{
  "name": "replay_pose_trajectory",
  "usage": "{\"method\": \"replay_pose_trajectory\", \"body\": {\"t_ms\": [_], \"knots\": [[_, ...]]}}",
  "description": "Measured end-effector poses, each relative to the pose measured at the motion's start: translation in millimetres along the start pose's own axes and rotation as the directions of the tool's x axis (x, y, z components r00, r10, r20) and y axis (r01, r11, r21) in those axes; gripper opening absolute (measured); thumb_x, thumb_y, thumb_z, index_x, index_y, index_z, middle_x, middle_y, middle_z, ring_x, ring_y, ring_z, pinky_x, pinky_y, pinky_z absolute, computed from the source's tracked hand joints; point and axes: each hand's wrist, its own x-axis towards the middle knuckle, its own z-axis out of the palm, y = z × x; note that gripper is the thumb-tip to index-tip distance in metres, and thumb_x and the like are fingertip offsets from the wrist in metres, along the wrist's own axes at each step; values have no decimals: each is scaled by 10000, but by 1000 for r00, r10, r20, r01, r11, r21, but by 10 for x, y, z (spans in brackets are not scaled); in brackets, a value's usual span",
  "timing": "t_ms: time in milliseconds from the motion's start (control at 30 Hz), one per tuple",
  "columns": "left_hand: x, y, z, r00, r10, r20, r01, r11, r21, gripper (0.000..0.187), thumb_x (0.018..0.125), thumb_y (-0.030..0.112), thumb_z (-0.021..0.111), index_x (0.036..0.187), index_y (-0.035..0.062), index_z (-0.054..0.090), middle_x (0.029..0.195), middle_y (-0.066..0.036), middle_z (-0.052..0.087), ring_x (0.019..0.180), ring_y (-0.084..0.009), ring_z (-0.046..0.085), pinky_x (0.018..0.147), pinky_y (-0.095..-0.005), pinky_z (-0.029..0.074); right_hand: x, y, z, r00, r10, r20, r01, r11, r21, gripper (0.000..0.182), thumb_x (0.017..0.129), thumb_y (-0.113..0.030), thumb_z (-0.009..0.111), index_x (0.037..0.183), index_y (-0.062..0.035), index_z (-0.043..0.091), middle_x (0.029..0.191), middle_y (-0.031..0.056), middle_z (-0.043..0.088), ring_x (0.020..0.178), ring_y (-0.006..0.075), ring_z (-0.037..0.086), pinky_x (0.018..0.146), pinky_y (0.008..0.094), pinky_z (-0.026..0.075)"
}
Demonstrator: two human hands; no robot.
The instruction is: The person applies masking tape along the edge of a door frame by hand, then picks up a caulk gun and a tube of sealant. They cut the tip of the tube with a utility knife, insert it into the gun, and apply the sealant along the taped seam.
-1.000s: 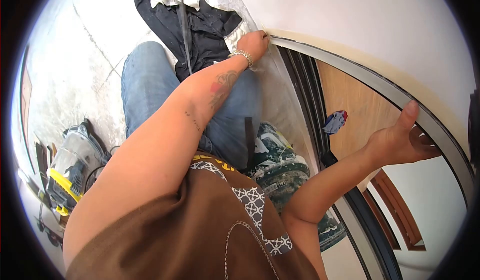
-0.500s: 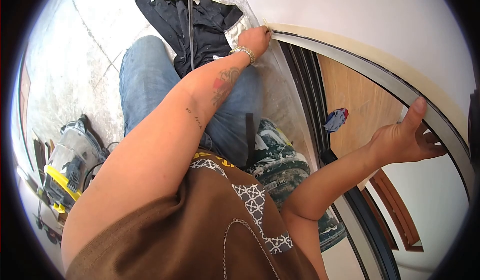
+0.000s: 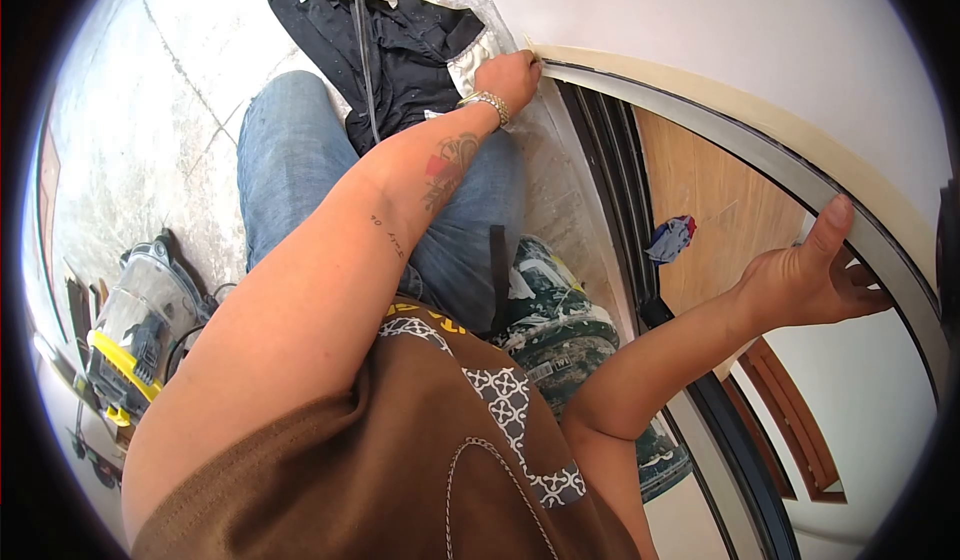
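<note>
Left hand [image 3: 510, 80]: fingers folded closed at the far end of the frame [image 3: 700, 118], by the tip of the beige strip [image 3: 720, 96]; cannot tell what they pinch. Strip lies on the wall [image 3: 750, 20] along the frame's outer edge. Right hand [image 3: 812, 272]: thumb spread from fingers, its tip against the frame. Black cloth [image 3: 425, 65] on floor [image 3: 170, 160], near left hand. Bucket [image 3: 560, 335] beside the thigh.

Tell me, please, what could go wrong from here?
The left hand is curled at the end of the beige strip: a tug might tear it. The right hand, thumb against the frame, could slip or smudge it. The bucket close beside the leg might tip if the person turns.
</note>
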Motion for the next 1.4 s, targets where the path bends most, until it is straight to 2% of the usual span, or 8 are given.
{"method": "replay_pose_trajectory", "body": {"t_ms": [433,500,733,833,933,1000,1333,1400], "knots": [[-13,7,16,1000,0,-18,-1,1000,-17,323,977,388,560,1043,119,726,931,-183,737,906,-393,694,806,-509,537,-53,105,25,999,6,-46,-6,1000,1,957,717,-238,934,1409,65,345,1299,233,535,1216,287,598,1089,423,527],[-29,18,-8,1000,-4,-26,3,999,-33,332,982,398,557,1045,119,726,926,-184,737,900,-392,695,804,-507,536,-67,122,68,998,26,-61,-23,999,42,1159,673,-332,960,1457,113,231,1368,302,439,1340,373,504,1150,508,445],[-25,16,-3,998,27,-53,-28,999,-16,295,963,345,576,1010,106,742,896,-191,739,862,-391,714,790,-514,553,-103,127,108,997,34,-68,-31,999,44,1133,690,-366,948,1449,102,249,1385,297,437,1367,376,483,1152,511,444],[-8,6,1,1000,2,-14,-2,1000,-11,331,980,401,563,1047,123,730,921,-183,737,893,-398,694,800,-512,534,-126,139,163,998,31,-60,-27,997,70,1081,705,-349,941,1437,82,272,1384,273,457,1357,361,495,1142,509,461],[-17,3,26,1000,-5,-23,5,1000,-11,328,979,400,564,1045,125,731,921,-183,738,893,-400,694,801,-513,535,-238,220,231,998,4,-61,-6,999,-39,990,758,-328,907,1424,83,302,1348,257,473,1262,324,553,1096,414,511],[-28,11,15,997,21,-77,-22,1000,-16,300,966,355,578,1007,107,741,877,-200,736,854,-396,715,779,-517,557,-278,273,300,999,-28,-46,30,998,57,1005,768,-325,900,1446,75,275,1367,243,451,1254,306,541,1083,402,513],[-30,30,-23,1000,-16,-19,16,1000,-18,339,981,410,559,1058,127,729,944,-181,741,909,-396,696,805,-511,535,-656,535,480,999,10,-31,-7,994,108,971,790,-191,867,1501,40,249,1416,218,443,1317,298,491,1161,425,432],[-21,15,-13,1000,-3,-18,3,1000,-13,330,980,403,563,1060,130,730,941,-176,743,905,-391,698,801,-504,537,-781,591,531,995,98,10,-99,993,71,1017,771,-133,877,1505,49,197,1452,214,390,1321,306,458,1155,432,396]]}}
